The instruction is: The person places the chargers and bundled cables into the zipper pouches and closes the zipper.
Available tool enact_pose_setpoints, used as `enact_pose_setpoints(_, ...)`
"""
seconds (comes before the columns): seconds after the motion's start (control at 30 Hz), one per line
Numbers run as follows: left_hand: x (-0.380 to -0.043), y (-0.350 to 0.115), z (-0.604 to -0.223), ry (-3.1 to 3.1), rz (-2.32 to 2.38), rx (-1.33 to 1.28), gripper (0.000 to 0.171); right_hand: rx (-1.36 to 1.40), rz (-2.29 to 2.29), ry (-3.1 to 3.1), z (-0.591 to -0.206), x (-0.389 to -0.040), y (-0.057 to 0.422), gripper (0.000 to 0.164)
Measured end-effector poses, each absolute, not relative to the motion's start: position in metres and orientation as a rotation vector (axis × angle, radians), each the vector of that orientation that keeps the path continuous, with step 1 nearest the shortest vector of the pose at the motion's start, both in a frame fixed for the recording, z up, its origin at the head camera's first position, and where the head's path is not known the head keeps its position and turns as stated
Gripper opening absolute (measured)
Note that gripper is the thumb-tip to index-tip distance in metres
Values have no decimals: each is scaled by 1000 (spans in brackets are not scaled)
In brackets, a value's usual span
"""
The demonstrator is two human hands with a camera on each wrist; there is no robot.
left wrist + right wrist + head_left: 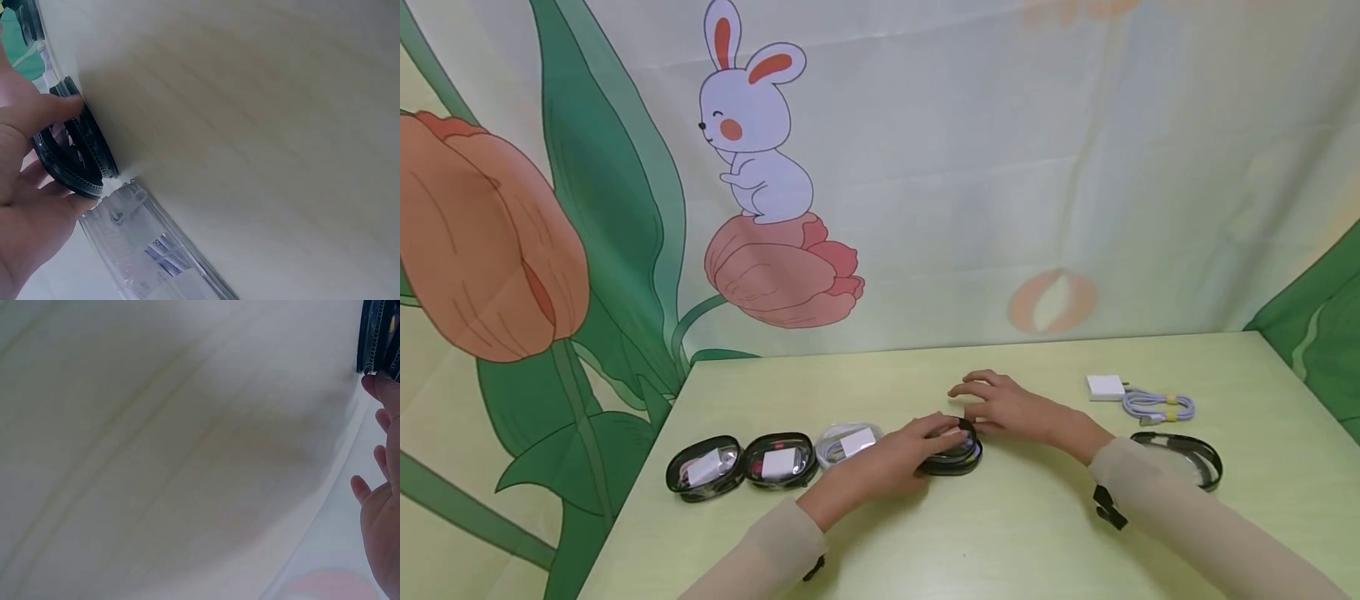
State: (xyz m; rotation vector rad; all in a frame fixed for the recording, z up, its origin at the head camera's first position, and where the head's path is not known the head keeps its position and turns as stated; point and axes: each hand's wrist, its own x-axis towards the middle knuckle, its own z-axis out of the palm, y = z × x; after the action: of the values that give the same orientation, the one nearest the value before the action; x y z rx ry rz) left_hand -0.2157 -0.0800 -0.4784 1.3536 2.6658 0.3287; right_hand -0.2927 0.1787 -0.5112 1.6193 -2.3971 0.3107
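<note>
A small clear zip case (953, 460) with a black rim sits at the middle of the table. My left hand (895, 458) grips it from the left, thumb on one side and fingers on the other. In the left wrist view the two black rims of the case (69, 147) stand apart, with zipper teeth showing. My right hand (1015, 408) is at the right end of the case; its thumb and forefinger pinch the zipper edge (375, 344), the other fingers spread away. Whether they hold the pull tab is hidden.
Left of the hands stand two black-rimmed cases (706, 468) (779, 460) and a clear-rimmed case (842, 442), each with a white charger inside. At the right lie a white charger (1105, 387), a coiled lilac cable (1159, 406) and another black-rimmed case (1180, 454).
</note>
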Motion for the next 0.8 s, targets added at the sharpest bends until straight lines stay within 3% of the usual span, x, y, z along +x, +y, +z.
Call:
enact_pose_setpoints(0.23,-209,-76,-476,2752,91,1437,68,1578,344,-2447,-506,-288,184,8)
enact_pose_setpoints(0.8,-203,-67,-476,2858,-43,1305,70,1544,509,-2474,-500,-248,186,12)
